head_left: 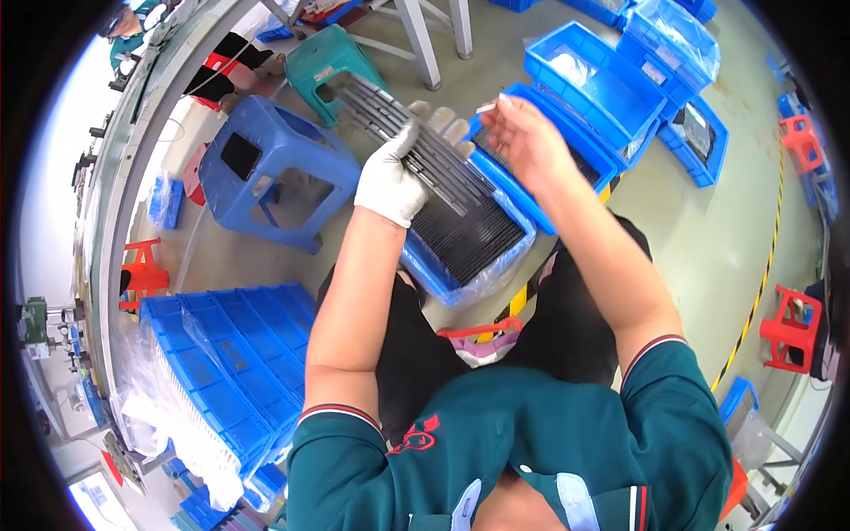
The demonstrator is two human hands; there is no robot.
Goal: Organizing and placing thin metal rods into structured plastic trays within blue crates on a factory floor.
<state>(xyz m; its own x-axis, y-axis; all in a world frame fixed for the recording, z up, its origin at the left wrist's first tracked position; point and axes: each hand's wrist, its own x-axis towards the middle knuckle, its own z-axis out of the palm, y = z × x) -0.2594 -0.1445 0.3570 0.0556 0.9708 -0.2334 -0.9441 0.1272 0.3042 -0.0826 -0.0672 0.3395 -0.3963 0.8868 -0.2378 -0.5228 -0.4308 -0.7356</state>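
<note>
A dark green shirt [549,425] with red-and-white sleeve trim is closest, with black-clad thighs [571,323] spread beyond it. The left grip [390,184], in a white glove, is closed around a bundle of thin dark rods [443,170] — they slant from upper left to lower right, the upper ends blurred. The bundle is raised above a plastic-lined blue bin [524,232], where more dark rods [465,243] lie packed side by side. The bare right grip [529,140], fingers part-curled, is over a second blue bin [542,212] that also contains dark rods. Something small and white [486,108] shows at its fingertips; I cannot tell whether it is held. A blue stool [266,150] and a green stool [332,60] stand beyond the left forearm, and ribbed blue crates [235,358] sit lower on that side.
</note>
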